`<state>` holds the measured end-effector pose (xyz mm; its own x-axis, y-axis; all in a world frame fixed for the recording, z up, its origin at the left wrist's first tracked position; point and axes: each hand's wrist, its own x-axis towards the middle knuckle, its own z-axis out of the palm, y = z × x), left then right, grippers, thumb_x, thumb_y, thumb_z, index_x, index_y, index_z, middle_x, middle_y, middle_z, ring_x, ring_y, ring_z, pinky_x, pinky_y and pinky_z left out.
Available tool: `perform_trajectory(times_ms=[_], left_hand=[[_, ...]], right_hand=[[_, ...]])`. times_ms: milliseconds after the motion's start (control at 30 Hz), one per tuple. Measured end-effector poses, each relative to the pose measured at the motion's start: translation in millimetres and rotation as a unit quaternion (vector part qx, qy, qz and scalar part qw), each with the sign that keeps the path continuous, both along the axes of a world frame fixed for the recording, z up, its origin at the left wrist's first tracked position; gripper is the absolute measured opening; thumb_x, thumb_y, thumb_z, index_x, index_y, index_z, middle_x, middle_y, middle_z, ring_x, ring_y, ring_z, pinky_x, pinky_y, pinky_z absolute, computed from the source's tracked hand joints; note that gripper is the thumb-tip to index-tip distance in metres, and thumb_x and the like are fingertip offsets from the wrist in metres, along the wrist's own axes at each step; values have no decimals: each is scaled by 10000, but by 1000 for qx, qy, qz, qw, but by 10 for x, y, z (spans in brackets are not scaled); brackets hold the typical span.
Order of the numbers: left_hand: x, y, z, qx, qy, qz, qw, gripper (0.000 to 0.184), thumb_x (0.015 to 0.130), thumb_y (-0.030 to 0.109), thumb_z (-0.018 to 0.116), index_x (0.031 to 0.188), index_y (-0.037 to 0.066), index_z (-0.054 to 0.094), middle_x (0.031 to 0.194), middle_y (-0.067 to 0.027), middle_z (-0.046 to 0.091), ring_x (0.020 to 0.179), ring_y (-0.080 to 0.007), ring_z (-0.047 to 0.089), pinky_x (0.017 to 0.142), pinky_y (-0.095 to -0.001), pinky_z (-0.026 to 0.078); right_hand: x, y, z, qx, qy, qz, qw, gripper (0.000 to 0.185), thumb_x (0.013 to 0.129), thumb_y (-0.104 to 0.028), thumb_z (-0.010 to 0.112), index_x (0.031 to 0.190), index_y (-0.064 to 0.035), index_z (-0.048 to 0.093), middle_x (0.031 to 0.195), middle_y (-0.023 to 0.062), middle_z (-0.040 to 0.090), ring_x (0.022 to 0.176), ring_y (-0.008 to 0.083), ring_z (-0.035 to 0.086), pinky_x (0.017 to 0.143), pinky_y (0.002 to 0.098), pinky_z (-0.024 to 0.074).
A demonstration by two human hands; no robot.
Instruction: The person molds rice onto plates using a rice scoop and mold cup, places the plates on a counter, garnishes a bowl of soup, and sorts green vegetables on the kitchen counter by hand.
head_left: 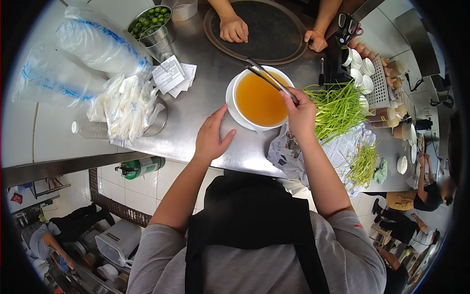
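A white bowl point(269, 128) full of clear orange-brown broth point(257, 100) rests on a white saucer point(230, 109) on the steel counter. My right hand point(302, 115) is closed around metal tongs point(270, 80), which slant across the top of the bowl toward its far left rim. Nothing shows between the tongs' tips. My left hand point(212, 135) lies open, thumb spread, with its fingertips close to the saucer's left edge; whether they touch it I cannot tell.
Green stalks point(338, 110) lie on newspaper point(346, 145) to the right. Receipts point(169, 73), plastic bags point(128, 105) and a container of green limes point(152, 22) stand left. Another person's hands point(234, 29) rest by a round dark tray point(267, 24) opposite. Coworkers appear at both sides.
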<state>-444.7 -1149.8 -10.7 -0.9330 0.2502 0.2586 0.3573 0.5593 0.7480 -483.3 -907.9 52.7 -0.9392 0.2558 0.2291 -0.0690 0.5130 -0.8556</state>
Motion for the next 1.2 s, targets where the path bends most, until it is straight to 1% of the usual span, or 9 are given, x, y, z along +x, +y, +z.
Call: perform_trajectory(times_ms=[267, 367, 467, 633, 700, 900, 1033, 1167, 1200], left_hand=[[20, -6, 11, 84, -62, 20, 994, 708, 780, 117, 683, 1407, 80, 357, 1320, -172, 504, 1075, -285, 581, 873, -345, 470], [-25, 14, -26, 119, -43, 43, 991, 570, 810, 102, 660, 1339, 78, 448, 1229, -131, 551, 971, -217, 595, 786, -287, 469], [-169, 67, -43, 208, -3, 208, 956, 168, 864, 68, 618, 1030, 45, 632, 956, -18, 552, 736, -78, 493, 661, -218, 421], [-287, 422, 878, 271, -79, 99, 954, 113, 875, 96, 632, 969, 39, 661, 874, -22, 623, 728, -84, 560, 679, -208, 436], [-299, 492, 1107, 319, -258, 1, 912, 137, 866, 80, 634, 979, 4, 652, 904, -40, 657, 772, -84, 585, 686, -218, 453], [-190, 451, 1029, 302, -322, -128, 888, 141, 891, 95, 581, 996, 22, 641, 859, -16, 646, 712, -62, 537, 631, -190, 422], [-139, 133, 730, 297, -325, -37, 897, 131, 912, 116, 577, 981, 25, 641, 830, -6, 629, 708, -57, 539, 634, -188, 426], [-26, -213, 313, 331, -310, 106, 885, 160, 942, 146, 562, 1001, 18, 637, 826, -12, 625, 719, -67, 555, 664, -199, 449], [23, -252, 300, 349, -324, 133, 869, 167, 947, 144, 557, 1007, 9, 635, 841, -26, 638, 732, -76, 566, 684, -206, 458]], right_hand=[[179, 268, 214, -60, 23, -37, 997, 219, 841, -144, 706, 975, 26, 673, 785, 45, 615, 654, 74, 507, 590, 213, 415], [381, 422, 160, -44, 28, -49, 997, 215, 843, -130, 701, 979, 33, 666, 780, 30, 602, 655, 68, 500, 592, 207, 404], [647, 457, 242, -89, 2, -43, 995, 154, 841, -88, 692, 957, 13, 673, 777, 27, 607, 644, 72, 487, 572, 225, 387], [985, 451, 523, -6, 3, -6, 1000, 172, 799, -76, 724, 952, -13, 679, 747, 44, 600, 632, 118, 510, 564, 245, 396], [1076, 433, 589, 25, 26, 25, 999, 183, 784, -71, 730, 954, -23, 682, 735, 51, 593, 630, 133, 519, 567, 252, 401], [1327, 378, 723, 108, 41, 98, 988, 237, 748, -93, 760, 971, -57, 690, 714, 58, 589, 582, 152, 524, 501, 260, 405], [1463, 493, 551, 91, -8, 92, 992, 207, 769, -75, 743, 964, -37, 685, 741, 51, 615, 588, 137, 522, 526, 238, 410], [1411, 549, 271, -141, -86, -49, 985, 158, 882, -108, 651, 966, 26, 652, 704, 9, 556, 575, 77, 456, 526, 217, 371], [1352, 593, 290, -347, -148, -24, 926, 183, 906, -145, 624, 970, 26, 637, 682, -2, 518, 553, 71, 415, 508, 214, 340]])
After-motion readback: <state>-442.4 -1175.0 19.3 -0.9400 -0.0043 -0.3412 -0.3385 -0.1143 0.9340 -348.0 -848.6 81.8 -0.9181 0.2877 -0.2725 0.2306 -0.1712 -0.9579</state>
